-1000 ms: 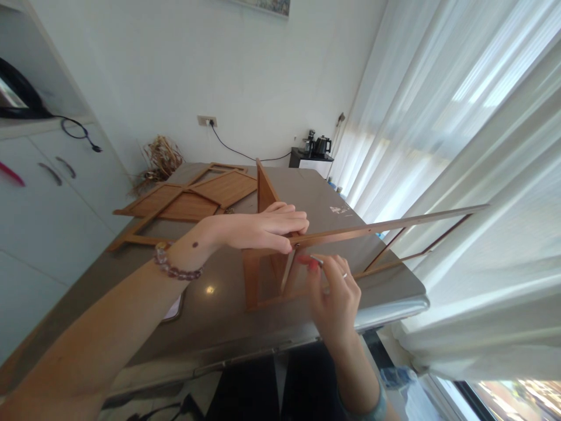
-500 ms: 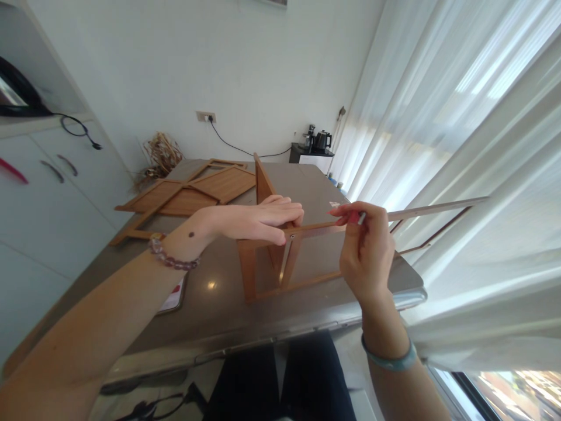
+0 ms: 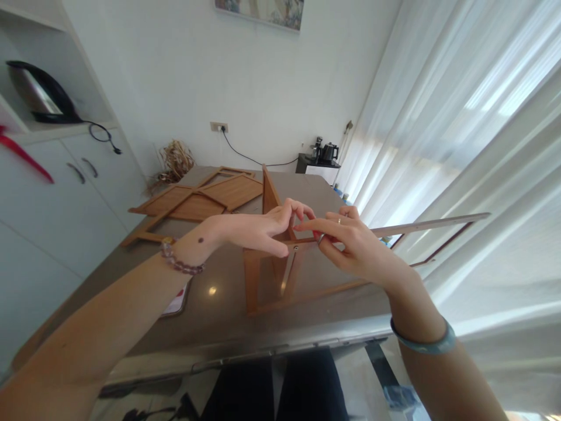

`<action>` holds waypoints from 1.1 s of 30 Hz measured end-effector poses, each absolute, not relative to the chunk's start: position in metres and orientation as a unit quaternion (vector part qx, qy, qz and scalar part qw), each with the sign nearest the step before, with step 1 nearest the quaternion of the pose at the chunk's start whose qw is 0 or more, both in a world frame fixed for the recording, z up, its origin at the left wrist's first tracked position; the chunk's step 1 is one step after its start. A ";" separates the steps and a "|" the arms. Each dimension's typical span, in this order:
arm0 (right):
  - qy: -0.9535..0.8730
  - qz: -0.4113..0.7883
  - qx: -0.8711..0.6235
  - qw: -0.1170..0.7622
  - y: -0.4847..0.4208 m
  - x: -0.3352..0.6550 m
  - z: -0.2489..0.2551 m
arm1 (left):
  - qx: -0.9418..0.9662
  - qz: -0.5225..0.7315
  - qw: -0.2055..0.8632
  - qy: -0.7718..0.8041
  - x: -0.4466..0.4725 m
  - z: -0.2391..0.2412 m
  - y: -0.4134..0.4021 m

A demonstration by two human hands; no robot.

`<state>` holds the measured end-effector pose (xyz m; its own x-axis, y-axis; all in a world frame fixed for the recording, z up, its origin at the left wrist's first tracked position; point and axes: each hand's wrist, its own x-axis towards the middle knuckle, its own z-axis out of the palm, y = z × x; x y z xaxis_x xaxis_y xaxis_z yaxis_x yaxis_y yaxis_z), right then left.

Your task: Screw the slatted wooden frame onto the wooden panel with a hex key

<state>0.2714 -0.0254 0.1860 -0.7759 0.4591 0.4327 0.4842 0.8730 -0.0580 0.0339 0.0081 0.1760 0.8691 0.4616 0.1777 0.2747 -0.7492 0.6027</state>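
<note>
A brown wooden frame (image 3: 267,283) stands on edge near the front of the grey table (image 3: 219,327). Its long top rail runs right past the table edge towards the curtain. My left hand (image 3: 263,227) is closed on the top rail where an upright wooden panel (image 3: 268,193) meets it, beside a small hole in the rail. My right hand (image 3: 346,242) is just to the right and pinches a small silver metal piece (image 3: 321,238) against the rail. The fingertips of both hands meet above the joint.
More flat wooden panels and frames (image 3: 197,202) lie on the far left of the table. A phone (image 3: 177,304) lies under my left forearm. White cabinets (image 3: 52,204) stand on the left, sheer curtains (image 3: 460,146) on the right, and a kettle (image 3: 329,152) on a small stand behind.
My right hand has come down from above the rail and moved left until it meets my left hand at the joint. The view has tilted up a little.
</note>
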 end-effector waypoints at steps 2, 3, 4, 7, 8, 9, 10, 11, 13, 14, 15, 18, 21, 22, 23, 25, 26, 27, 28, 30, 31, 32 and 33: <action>-0.950 -0.006 -0.239 0.203 -0.024 0.271 0.188 | 0.922 0.155 0.289 0.205 0.033 0.176 0.008; -0.953 0.003 -0.235 0.190 -0.024 0.271 0.190 | 0.922 0.150 0.286 0.211 0.033 0.176 0.008; -0.956 0.010 -0.232 0.181 -0.023 0.271 0.191 | 0.923 0.147 0.285 0.215 0.033 0.177 0.007; -0.962 0.019 -0.225 0.156 -0.020 0.271 0.198 | 0.924 0.143 0.284 0.215 0.033 0.179 0.006; -0.964 0.021 -0.220 0.150 -0.018 0.271 0.200 | 0.924 0.142 0.285 0.214 0.033 0.180 0.006; -0.965 0.026 -0.217 0.143 -0.016 0.272 0.202 | 0.923 0.141 0.286 0.214 0.033 0.181 0.006; -0.966 0.033 -0.214 0.139 -0.014 0.272 0.202 | 0.923 0.137 0.287 0.216 0.033 0.182 0.006; -0.965 0.041 -0.210 0.149 -0.011 0.272 0.202 | 0.924 0.132 0.286 0.219 0.033 0.182 0.006; -0.951 0.056 -0.214 0.216 -0.006 0.273 0.200 | 0.925 0.120 0.278 0.229 0.033 0.183 0.006; -0.938 0.057 -0.218 0.263 -0.003 0.273 0.198 | 0.926 0.116 0.273 0.234 0.033 0.184 0.006; -0.925 0.051 -0.219 0.306 -0.001 0.273 0.196 | 0.927 0.113 0.269 0.236 0.033 0.184 0.006; -0.920 -0.021 -0.201 0.335 0.002 0.271 0.190 | 0.927 0.113 0.270 0.235 0.033 0.184 0.007; -0.935 -0.088 -0.191 0.284 -0.001 0.271 0.184 | 0.927 0.121 0.272 0.229 0.033 0.183 0.008; -0.938 -0.093 -0.193 0.271 -0.003 0.271 0.183 | 0.928 0.126 0.270 0.225 0.034 0.183 0.008; -0.941 -0.092 -0.195 0.260 -0.004 0.272 0.182 | 0.928 0.131 0.268 0.222 0.034 0.183 0.008; -0.948 -0.081 -0.199 0.237 -0.007 0.273 0.181 | 0.928 0.139 0.270 0.217 0.034 0.183 0.007; -0.950 -0.079 -0.200 0.227 -0.008 0.274 0.180 | 0.926 0.140 0.274 0.217 0.034 0.183 0.006; -0.952 -0.078 -0.201 0.217 -0.009 0.274 0.180 | 0.924 0.141 0.281 0.218 0.035 0.184 0.005; -0.954 -0.080 -0.202 0.208 -0.009 0.274 0.180 | 0.922 0.141 0.287 0.220 0.035 0.184 0.004; -0.955 -0.088 -0.209 0.192 -0.010 0.273 0.179 | 0.920 0.142 0.293 0.219 0.034 0.185 0.004; -0.954 -0.094 -0.214 0.187 -0.011 0.273 0.178 | 0.920 0.143 0.292 0.217 0.034 0.184 0.004; -0.953 -0.099 -0.220 0.185 -0.011 0.272 0.177 | 0.921 0.142 0.291 0.214 0.034 0.184 0.004; -0.951 -0.100 -0.224 0.187 -0.012 0.270 0.176 | 0.923 0.139 0.291 0.212 0.033 0.183 0.005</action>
